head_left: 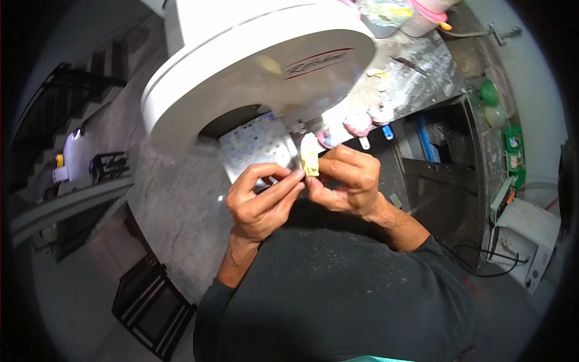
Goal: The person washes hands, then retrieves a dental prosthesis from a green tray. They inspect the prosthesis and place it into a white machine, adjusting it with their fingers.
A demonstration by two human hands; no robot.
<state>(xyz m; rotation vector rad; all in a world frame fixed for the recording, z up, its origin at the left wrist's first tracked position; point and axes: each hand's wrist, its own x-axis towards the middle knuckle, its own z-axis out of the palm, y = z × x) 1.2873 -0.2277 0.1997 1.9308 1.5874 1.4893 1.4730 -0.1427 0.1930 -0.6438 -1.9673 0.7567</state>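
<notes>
Between my two hands a small pale yellow plaster cast (pixel 310 158) stands upright on its narrow side. My right hand (pixel 353 181) grips it from the right, with thumb and curled fingers closed at its lower part. The fingers of my left hand (pixel 259 202) are pressed together, their tips touching the cast's lower left edge. Just beyond is the speckled, perforated metal table (pixel 256 142) of a large white machine with a round housing (pixel 253 84). Pink-filled impression trays (pixel 357 124) with white and blue handles lie at the bench edge, right of the cast.
The stained bench (pixel 431 54) runs off to the right, carrying a thin dark tool (pixel 410 65), a curved pale yellow piece (pixel 380 77) and plastic tubs (pixel 383 19). Under it is an open dark cabinet (pixel 443 187). A white box-shaped device (pixel 522 238) with cables stands at right.
</notes>
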